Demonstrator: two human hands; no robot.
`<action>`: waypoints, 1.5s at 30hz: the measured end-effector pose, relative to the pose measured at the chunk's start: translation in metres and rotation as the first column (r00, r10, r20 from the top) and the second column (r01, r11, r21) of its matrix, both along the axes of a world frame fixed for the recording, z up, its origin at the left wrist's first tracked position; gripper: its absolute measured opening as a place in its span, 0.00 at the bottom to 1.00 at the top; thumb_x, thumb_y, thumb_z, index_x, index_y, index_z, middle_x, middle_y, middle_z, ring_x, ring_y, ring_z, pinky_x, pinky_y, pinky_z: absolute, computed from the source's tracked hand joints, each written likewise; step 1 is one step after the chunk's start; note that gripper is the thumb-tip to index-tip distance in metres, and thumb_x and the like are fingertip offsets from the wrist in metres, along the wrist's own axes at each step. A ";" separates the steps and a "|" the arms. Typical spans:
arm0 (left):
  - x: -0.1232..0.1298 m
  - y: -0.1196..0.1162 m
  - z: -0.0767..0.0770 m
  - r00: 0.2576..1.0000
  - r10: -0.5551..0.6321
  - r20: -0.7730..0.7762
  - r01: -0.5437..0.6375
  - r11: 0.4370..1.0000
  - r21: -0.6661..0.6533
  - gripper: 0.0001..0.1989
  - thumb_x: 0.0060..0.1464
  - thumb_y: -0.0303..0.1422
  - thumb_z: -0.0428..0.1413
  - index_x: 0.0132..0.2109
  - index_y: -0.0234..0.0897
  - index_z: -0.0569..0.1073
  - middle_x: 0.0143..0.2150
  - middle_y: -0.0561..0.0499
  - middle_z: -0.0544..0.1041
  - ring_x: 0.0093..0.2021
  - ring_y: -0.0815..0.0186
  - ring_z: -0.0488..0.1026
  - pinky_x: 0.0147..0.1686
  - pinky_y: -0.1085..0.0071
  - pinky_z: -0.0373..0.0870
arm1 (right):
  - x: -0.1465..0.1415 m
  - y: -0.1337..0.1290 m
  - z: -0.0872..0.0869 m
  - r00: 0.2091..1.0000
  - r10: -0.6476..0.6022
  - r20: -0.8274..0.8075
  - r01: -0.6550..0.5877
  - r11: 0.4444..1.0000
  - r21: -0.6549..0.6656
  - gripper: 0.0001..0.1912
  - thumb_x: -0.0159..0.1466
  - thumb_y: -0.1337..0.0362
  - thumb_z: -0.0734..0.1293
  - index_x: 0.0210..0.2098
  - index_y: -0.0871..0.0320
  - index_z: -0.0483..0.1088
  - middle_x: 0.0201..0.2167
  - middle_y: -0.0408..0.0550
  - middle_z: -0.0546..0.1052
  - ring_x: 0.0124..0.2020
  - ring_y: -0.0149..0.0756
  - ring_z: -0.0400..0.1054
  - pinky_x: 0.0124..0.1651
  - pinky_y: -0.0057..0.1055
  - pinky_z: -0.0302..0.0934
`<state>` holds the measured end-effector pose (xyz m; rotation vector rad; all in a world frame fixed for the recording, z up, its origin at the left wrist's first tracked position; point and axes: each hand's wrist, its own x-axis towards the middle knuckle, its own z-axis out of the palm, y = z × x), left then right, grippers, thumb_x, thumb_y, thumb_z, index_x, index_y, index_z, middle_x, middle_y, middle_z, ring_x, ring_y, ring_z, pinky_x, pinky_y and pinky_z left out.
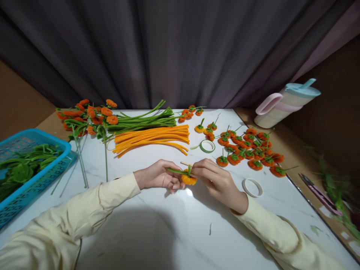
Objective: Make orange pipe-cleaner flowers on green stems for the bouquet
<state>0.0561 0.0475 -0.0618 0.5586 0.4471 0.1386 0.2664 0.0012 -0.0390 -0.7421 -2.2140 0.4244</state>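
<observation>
- Left hand point(163, 175), palm up, fingers curled, holds a fuzzy yellow flower point(189, 180).
- Right hand point(218, 183) pinches a slim pale stick point(184, 163) beside it.
- Glossy table point(194, 232) spreads between the sleeves point(104, 204), dark-edged rightward.

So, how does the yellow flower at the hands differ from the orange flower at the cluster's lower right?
The yellow flower is lighter in colour than the orange flower. The yellow flower is between the left hand and the right hand; the orange flower lies near the right edge of the table. Both have fuzzy heads, green on top.
</observation>
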 end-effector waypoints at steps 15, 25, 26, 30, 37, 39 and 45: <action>0.002 -0.009 0.006 0.988 0.110 -0.105 -0.085 0.974 0.212 0.12 0.48 0.34 0.62 0.35 0.27 0.77 0.24 0.52 0.69 0.22 0.76 0.64 0.22 0.78 0.66 | 0.000 0.002 0.012 0.999 0.046 -0.024 -0.049 0.993 -0.104 0.10 0.65 0.75 0.58 0.40 0.59 0.67 0.37 0.53 0.71 0.38 0.35 0.65 0.40 0.32 0.64; 0.007 -0.012 0.015 0.966 0.234 -0.111 -0.204 0.951 0.232 0.10 0.46 0.29 0.63 0.37 0.29 0.77 0.24 0.54 0.67 0.21 0.76 0.62 0.23 0.80 0.66 | 0.003 -0.001 0.007 0.999 -0.022 0.045 0.027 0.994 -0.110 0.10 0.65 0.76 0.55 0.38 0.57 0.62 0.35 0.50 0.67 0.37 0.35 0.63 0.38 0.31 0.61; 0.008 -0.013 0.017 0.962 0.246 -0.117 -0.217 0.951 0.220 0.11 0.46 0.28 0.63 0.38 0.29 0.77 0.24 0.54 0.68 0.21 0.77 0.62 0.23 0.80 0.66 | 0.002 -0.001 0.008 0.998 -0.030 0.051 0.037 0.990 -0.135 0.09 0.65 0.76 0.55 0.38 0.57 0.61 0.35 0.50 0.67 0.37 0.35 0.62 0.38 0.31 0.61; 0.009 -0.017 0.025 0.944 0.295 -0.147 -0.276 0.952 0.134 0.09 0.46 0.25 0.62 0.38 0.28 0.76 0.25 0.53 0.69 0.21 0.78 0.61 0.23 0.82 0.64 | 0.002 0.001 0.012 0.995 -0.005 0.098 0.026 0.975 -0.223 0.08 0.64 0.76 0.55 0.37 0.57 0.58 0.38 0.51 0.65 0.39 0.35 0.62 0.40 0.31 0.61; 0.009 -0.019 0.027 0.953 0.280 -0.119 -0.277 0.960 0.045 0.10 0.53 0.28 0.56 0.43 0.29 0.72 0.28 0.49 0.73 0.22 0.75 0.66 0.23 0.79 0.66 | 0.000 0.001 0.008 0.996 -0.074 0.046 0.081 0.982 -0.169 0.11 0.63 0.78 0.55 0.37 0.57 0.59 0.37 0.50 0.65 0.37 0.34 0.62 0.38 0.29 0.61; 0.008 -0.016 0.022 0.985 0.147 -0.095 -0.154 0.985 -0.074 0.14 0.55 0.37 0.54 0.43 0.29 0.71 0.29 0.46 0.75 0.23 0.70 0.70 0.21 0.77 0.67 | -0.001 -0.001 0.007 0.994 -0.111 0.012 0.111 0.987 -0.118 0.10 0.64 0.77 0.55 0.38 0.56 0.60 0.37 0.50 0.66 0.37 0.34 0.63 0.38 0.30 0.61; 0.010 -0.019 0.009 0.989 0.088 0.122 -0.056 0.968 -0.245 0.23 0.53 0.43 0.52 0.49 0.29 0.68 0.48 0.36 0.73 0.49 0.49 0.72 0.36 0.59 0.73 | -0.007 -0.005 0.009 0.980 -0.188 -0.061 0.179 0.976 -0.121 0.06 0.65 0.73 0.57 0.37 0.56 0.61 0.34 0.50 0.69 0.37 0.37 0.65 0.38 0.32 0.62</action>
